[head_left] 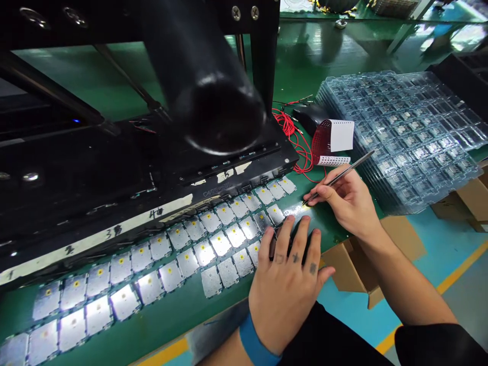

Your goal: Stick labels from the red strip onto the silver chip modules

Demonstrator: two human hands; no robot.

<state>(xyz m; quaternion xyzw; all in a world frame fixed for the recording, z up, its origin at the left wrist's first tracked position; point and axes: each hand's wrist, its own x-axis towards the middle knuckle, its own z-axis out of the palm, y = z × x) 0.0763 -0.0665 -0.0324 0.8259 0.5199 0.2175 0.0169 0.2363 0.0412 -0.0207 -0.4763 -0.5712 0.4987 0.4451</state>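
My right hand point(353, 206) pinches slim metal tweezers point(348, 169), their tip down near the table, beside the right end of the rows of boards. A tiny yellow spot shows at that tip. My left hand point(287, 284), a blue band point(256, 343) at its wrist, lies palm down with fingers spread over the near right boards and hides some of them. Small boards with silver metal covers point(221, 243) lie in rows on the green table point(168, 325). Many covers carry a yellow dot; the nearest short row point(226, 272) shows plain covers.
A black machine point(95, 168) with numbered tape stands behind the rows. Red wires point(303, 152), a black mouse point(308, 117) and a curled strip with white perforated edges point(341, 136) lie right of it. Stacked clear trays point(400, 132) stand farther right. A cardboard box point(348, 269) sits below the table edge.
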